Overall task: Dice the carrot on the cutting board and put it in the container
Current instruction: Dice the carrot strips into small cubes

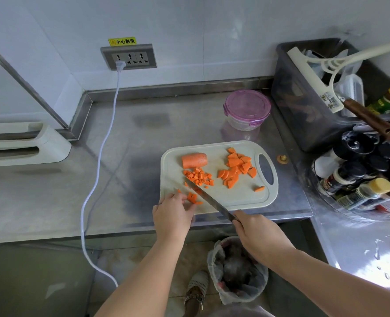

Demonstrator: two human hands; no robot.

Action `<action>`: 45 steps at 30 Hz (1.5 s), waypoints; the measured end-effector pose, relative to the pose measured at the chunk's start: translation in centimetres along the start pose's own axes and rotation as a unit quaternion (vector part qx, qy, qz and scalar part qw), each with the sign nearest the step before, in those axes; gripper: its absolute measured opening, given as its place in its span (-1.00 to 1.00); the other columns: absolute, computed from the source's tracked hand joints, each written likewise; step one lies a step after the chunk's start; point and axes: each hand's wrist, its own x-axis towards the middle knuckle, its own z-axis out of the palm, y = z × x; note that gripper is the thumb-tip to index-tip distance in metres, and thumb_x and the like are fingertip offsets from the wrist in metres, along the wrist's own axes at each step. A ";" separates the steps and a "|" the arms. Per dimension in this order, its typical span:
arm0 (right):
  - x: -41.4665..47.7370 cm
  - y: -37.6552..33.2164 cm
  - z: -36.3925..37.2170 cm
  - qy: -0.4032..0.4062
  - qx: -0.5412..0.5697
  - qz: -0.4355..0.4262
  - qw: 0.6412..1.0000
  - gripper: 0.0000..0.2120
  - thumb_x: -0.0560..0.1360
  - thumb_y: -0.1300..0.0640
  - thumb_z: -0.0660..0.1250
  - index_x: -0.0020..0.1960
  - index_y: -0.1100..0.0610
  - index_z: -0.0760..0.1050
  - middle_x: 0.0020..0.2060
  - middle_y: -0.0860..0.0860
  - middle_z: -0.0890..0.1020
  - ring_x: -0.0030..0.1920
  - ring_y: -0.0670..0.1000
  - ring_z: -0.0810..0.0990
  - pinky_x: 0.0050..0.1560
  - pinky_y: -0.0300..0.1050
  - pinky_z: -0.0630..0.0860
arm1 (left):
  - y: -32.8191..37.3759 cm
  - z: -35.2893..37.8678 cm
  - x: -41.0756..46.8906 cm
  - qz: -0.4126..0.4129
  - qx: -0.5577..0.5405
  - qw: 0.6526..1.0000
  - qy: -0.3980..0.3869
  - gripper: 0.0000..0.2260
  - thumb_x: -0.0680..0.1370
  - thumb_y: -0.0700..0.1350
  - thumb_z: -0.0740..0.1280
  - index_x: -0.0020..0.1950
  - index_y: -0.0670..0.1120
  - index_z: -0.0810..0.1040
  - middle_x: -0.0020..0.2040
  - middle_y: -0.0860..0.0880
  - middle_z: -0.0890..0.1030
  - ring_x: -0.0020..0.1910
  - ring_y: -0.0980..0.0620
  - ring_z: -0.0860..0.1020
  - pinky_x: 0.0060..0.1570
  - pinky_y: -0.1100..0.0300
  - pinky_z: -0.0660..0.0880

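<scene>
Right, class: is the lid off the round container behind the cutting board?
No, the purple lid sits closed on the container, beyond the cutting board.

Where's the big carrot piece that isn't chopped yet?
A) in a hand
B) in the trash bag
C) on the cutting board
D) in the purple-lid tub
C: the carrot chunk lies on the cutting board, next to the small dice.

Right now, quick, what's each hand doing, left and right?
Left hand: fingers curled, holding down orange carrot strips on the pale plastic cutting board.
Right hand: gripping the steel-bladed kitchen knife.
</scene>
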 end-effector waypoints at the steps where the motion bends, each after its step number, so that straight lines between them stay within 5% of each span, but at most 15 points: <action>1: 0.0 0.0 0.1 -0.004 -0.004 -0.003 1.000 -0.82 0.67 0.05 0.04 0.14 0.05 0.39 -0.15 -0.01 0.61 -0.20 0.03 0.61 -0.16 -0.04 0.61 | 0.0 0.0 0.0 0.000 0.001 1.000 -0.002 -0.73 0.49 0.22 0.32 0.07 0.10 0.60 0.03 0.12 0.63 0.06 0.05 0.54 -0.01 0.17 0.31; 9: 0.0 0.0 0.1 -0.003 -0.006 0.003 1.000 -0.80 0.67 0.05 0.04 0.18 0.05 0.39 -0.10 0.00 0.61 -0.16 0.04 0.61 -0.12 -0.04 0.61 | 0.5 0.4 0.1 -0.014 0.016 1.000 -0.003 -0.72 0.47 0.25 0.31 0.05 0.12 0.54 0.03 0.11 0.58 0.01 0.01 0.55 -0.03 0.15 0.29; 16: 0.4 0.7 -0.4 0.010 -0.001 0.005 1.000 -0.76 0.67 0.04 0.00 0.18 0.06 0.40 -0.25 -0.04 0.51 -0.34 -0.05 0.47 -0.43 -0.26 0.30 | 1.3 1.2 0.4 -0.025 -0.015 1.000 0.009 -0.82 0.50 0.12 0.30 0.02 0.07 0.55 -0.05 0.11 0.59 -0.08 0.03 0.57 0.04 0.12 0.33; 20: 0.5 0.6 -0.4 0.004 -0.003 0.003 1.000 -0.77 0.67 0.04 0.01 0.19 0.05 0.39 -0.20 -0.03 0.54 -0.26 0.01 0.55 -0.33 -0.22 0.43 | 1.3 1.6 0.3 -0.028 -0.040 0.999 0.017 -0.82 0.49 0.14 0.29 -0.01 0.08 0.54 -0.19 0.11 0.61 -0.15 0.07 0.57 0.00 0.16 0.33; 27: 0.2 0.2 -0.3 -0.014 -0.019 -0.004 1.000 -0.81 0.67 0.05 0.03 0.15 0.05 0.38 -0.17 0.02 0.61 -0.22 0.05 0.61 -0.18 -0.04 0.61 | 0.7 0.7 -0.5 -0.015 -0.027 0.999 0.025 -0.79 0.50 0.18 0.30 0.01 0.09 0.54 -0.11 0.11 0.57 -0.11 0.03 0.57 -0.08 0.15 0.29; 35: 0.4 0.1 0.3 -0.041 -0.109 -0.043 0.992 -0.80 0.61 0.22 0.18 0.23 0.09 0.37 -0.05 0.02 0.58 -0.15 0.07 0.61 -0.11 0.02 0.63 | 0.7 0.5 -0.6 -0.012 -0.029 0.999 0.022 -0.76 0.51 0.14 0.32 0.05 0.03 0.56 0.00 0.08 0.59 -0.06 0.02 0.58 -0.01 0.13 0.34; 45: 0.7 0.3 0.8 -0.049 -0.110 -0.025 0.992 -0.76 0.61 0.18 0.19 0.27 0.06 0.31 -0.04 0.03 0.60 -0.13 0.05 0.63 -0.10 -0.01 0.64 | 0.8 0.6 -0.3 -0.011 -0.021 0.999 0.025 -0.77 0.51 0.11 0.33 0.05 0.01 0.58 0.02 0.10 0.60 -0.05 0.04 0.58 -0.05 0.17 0.29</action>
